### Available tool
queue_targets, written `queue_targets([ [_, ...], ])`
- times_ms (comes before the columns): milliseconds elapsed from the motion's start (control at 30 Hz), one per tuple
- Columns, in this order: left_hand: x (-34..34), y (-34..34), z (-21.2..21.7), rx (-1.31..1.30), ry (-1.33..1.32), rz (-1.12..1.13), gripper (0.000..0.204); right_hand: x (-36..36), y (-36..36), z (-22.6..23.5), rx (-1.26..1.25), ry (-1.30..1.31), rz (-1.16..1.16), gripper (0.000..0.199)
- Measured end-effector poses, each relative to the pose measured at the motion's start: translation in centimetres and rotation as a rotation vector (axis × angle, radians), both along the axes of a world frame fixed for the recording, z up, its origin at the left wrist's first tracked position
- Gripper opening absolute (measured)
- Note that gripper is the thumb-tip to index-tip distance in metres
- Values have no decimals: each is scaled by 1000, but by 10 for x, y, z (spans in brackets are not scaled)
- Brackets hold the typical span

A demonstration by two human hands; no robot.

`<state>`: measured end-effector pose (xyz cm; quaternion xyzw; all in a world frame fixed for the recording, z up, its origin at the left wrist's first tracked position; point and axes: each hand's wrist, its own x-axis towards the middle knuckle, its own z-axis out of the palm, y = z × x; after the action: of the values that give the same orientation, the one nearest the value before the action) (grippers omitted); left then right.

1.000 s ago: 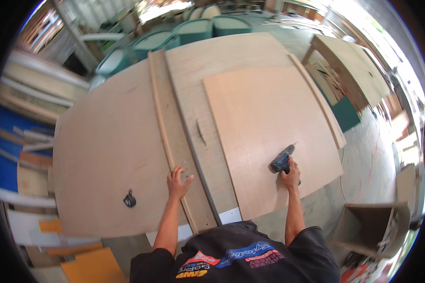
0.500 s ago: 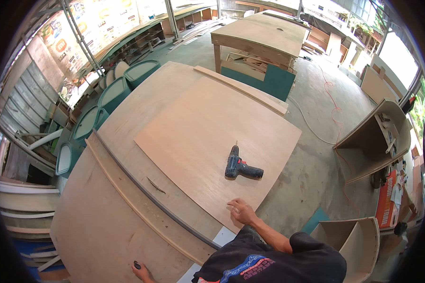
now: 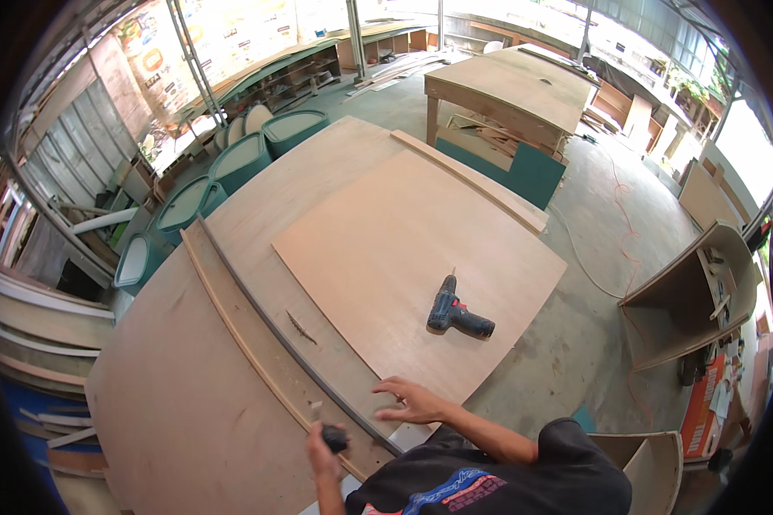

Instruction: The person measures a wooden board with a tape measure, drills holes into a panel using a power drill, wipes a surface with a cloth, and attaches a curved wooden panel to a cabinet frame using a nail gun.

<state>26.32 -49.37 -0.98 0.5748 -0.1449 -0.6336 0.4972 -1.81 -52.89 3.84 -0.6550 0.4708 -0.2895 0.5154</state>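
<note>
My left hand (image 3: 325, 459) is closed around a small dark tool (image 3: 335, 439); a pale, narrow piece shows just above the fingers, and the exact kind is unclear. Beneath it runs a thin light wooden strip (image 3: 240, 342), bowed along the large plywood-topped table (image 3: 159, 369). My right hand (image 3: 412, 400) hovers with fingers spread and nothing in them, near the close corner of a square plywood sheet (image 3: 378, 249). Alongside the wooden strip lies a dark grey strip (image 3: 262, 313). A cordless drill (image 3: 455, 313) rests on its side on the sheet, bit pointing away.
A wooden batten (image 3: 472, 182) lies along the sheet's far edge. Small dark scraps (image 3: 301, 329) lie beside the grey strip. Green-edged curved pieces (image 3: 240, 159) stand left of the table. Another table (image 3: 507, 81) stands behind, a curved cabinet (image 3: 678, 300) to the right, with an orange cord (image 3: 631, 232) on the floor.
My left hand has come up and to the right with the dark tool, close to my right hand. My right hand has shifted slightly left. The whole view has shifted a little.
</note>
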Motion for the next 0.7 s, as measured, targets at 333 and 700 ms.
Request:
queue_targets([
  [333, -72, 24, -18, 305, -40, -639, 60, 12, 16, -9, 141, 329, 492, 95],
  [700, -68, 29, -15, 176, -84, -665, 25, -7, 38, -55, 228, 337, 421, 61],
])
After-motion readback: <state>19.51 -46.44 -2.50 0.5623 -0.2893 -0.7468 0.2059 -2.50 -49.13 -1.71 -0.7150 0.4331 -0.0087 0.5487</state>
